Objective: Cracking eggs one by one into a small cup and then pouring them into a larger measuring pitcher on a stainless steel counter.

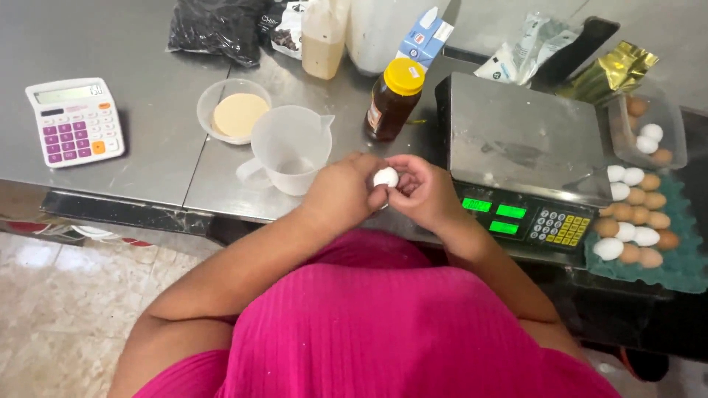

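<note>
Both hands meet at the bench's near edge, left hand (345, 193) and right hand (424, 190) each grasping the white egg (386, 177) beside the jug (291, 147), close enough to empty into.

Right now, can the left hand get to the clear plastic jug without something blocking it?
Probably yes. The left hand sits just beside the jug, with nothing between them. But it shares a white egg with the right hand, so it is not free.
</note>
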